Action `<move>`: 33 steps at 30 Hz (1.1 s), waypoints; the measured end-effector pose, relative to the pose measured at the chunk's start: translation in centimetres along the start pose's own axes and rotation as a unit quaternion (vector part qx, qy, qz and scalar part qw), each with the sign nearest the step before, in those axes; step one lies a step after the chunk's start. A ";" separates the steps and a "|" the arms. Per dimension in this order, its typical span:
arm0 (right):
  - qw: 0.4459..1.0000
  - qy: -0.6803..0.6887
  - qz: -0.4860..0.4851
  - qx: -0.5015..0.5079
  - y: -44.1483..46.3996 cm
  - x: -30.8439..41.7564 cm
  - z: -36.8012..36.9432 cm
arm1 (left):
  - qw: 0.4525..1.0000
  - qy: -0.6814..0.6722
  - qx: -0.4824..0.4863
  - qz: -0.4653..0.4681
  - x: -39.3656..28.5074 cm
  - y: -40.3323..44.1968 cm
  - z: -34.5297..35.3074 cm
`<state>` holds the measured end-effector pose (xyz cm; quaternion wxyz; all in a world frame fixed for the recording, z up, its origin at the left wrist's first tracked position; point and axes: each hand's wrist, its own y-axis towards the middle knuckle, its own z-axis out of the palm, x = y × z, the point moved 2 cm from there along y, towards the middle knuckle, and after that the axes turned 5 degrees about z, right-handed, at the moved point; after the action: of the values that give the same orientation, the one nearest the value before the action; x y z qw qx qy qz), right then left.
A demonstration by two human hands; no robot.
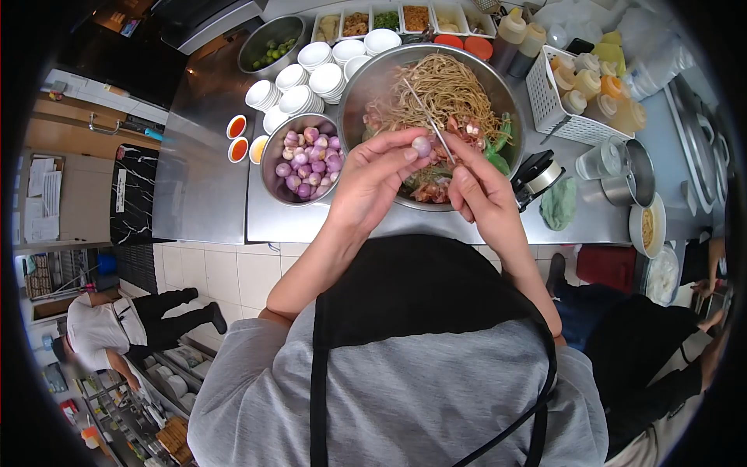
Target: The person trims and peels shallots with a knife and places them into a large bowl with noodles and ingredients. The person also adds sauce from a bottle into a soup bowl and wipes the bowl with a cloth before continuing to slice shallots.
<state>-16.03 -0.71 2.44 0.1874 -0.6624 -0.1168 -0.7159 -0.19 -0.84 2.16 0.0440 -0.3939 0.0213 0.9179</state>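
Over a large metal bowl [510, 86], my left hand [377, 175] pinches a small peeled shallot [422, 146] between thumb and fingertips. My right hand [486, 187] is closed round a knife [425, 110], whose thin blade points up and left, close beside the shallot. Below both hands, the bowl holds a brown stringy heap [451, 82] and reddish peelings [432, 189]. The knife's handle is hidden in my right hand. Left of the large bowl, a smaller metal bowl [268, 167] is filled with purple shallots [310, 161].
Stacked white bowls [327, 79], sauce cups [237, 149] and a bowl of limes [247, 48] stand at the back left. To the right are a white basket [556, 117], a green cloth [558, 204] and a pot [640, 175]. Other people [105, 327] are at both sides.
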 end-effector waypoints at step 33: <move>0.999 0.012 0.000 0.030 -0.4 0.0 0.5 | 1.000 -0.011 -0.014 0.011 0.5 0.1 -0.4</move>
<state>-15.71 -0.15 2.51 0.2083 -0.6479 -0.1362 -0.7199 -0.24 -0.98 1.54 0.0286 -0.3839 0.0125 0.9228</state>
